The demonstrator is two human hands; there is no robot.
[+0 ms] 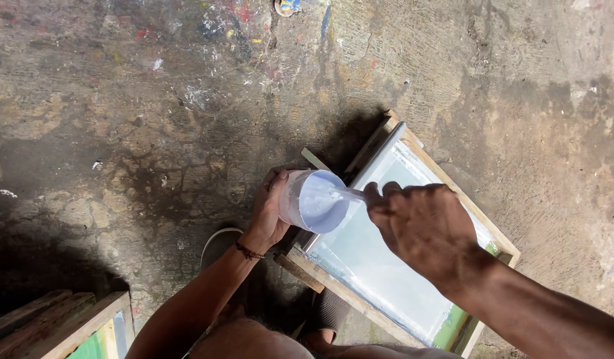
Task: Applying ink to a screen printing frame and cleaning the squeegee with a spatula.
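Plastic cup (315, 201) clasped in left hand (268, 211) — right hand (423, 226) pinching, seemingly, a spoon (347, 193) inside.

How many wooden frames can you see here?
2. One wooden frame lies on the floor under the hands and the plastic cup; a second frame shows partly at the bottom left corner. More may lie out of view.

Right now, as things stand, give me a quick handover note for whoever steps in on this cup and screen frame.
Left hand: gripping the clear plastic cup, tilted over the frame's near corner, pale lilac paste inside.
Right hand: holding a small pale tool that reaches into the cup.
Wooden screen frame: propped at a slant on the paint-stained concrete floor, mesh whitish, green at the lower end.
Done: paste is in the cup.
Left: none can be seen poured on the mesh.
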